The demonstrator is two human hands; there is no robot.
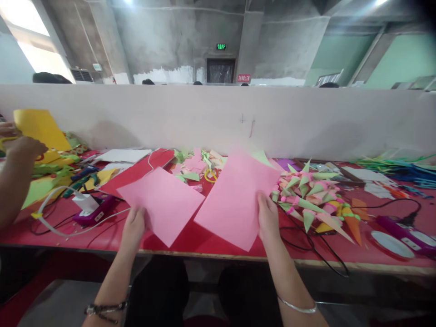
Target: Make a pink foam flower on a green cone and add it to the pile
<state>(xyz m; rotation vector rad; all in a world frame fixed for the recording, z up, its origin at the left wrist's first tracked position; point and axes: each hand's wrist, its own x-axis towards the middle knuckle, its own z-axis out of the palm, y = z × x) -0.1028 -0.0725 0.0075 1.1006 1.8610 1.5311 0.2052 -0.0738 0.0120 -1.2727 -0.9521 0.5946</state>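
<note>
Two separate pieces of pink paper are held up over the red table (225,240). My left hand (134,222) grips the smaller pink sheet (163,200) by its left edge, thumb on top and the other fingers mostly hidden beneath. My right hand (267,213) is closed on the right edge of the larger pink sheet (235,195), which tilts up toward the back. The two sheets come close to each other in the middle. Behind them lie pink and green paper scraps (190,165) and yellow-handled scissors (210,175).
Right of my hands is a pile of small paper cones (309,195), with a black cable in front. Purple power strips (93,213) lie at both sides. At far left a co-worker's hand (25,147) is beside yellow paper (41,129). A white partition (170,113) stands behind.
</note>
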